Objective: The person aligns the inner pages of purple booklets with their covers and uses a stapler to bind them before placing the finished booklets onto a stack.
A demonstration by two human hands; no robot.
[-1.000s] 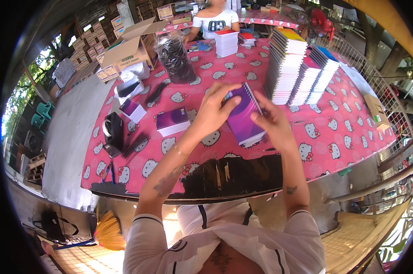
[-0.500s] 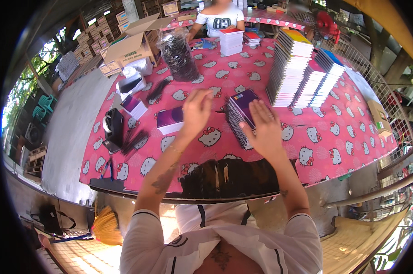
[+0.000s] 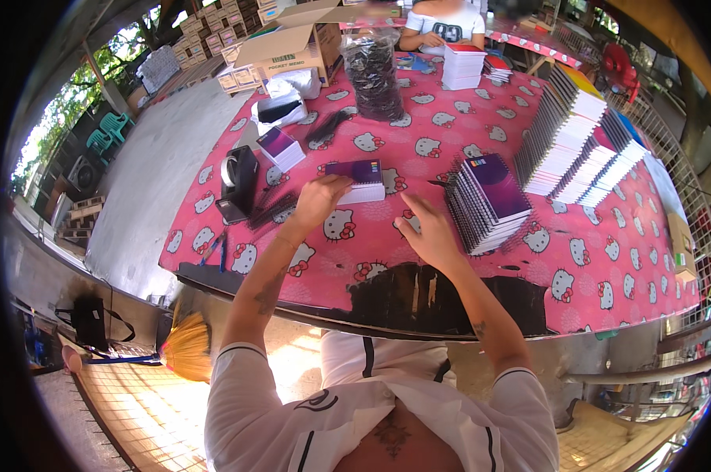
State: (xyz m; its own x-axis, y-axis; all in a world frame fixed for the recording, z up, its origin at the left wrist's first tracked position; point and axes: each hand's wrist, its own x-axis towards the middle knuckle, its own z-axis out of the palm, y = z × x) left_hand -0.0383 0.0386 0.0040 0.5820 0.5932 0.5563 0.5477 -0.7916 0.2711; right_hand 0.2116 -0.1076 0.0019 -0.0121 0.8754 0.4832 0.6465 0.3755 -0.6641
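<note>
Purple notepads lie partly under the left hand, grip unclear; the right hand, fingers spread, is apart.

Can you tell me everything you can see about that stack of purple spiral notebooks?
The stack of purple notebooks has a glossy-looking dark purple top cover with a small multicoloured mark near its far-left corner. Black coils line its left side; white page edges face the wearer. It lies flat, slightly uneven, on the pink tablecloth, right of the right hand. Neither hand touches it.
</note>
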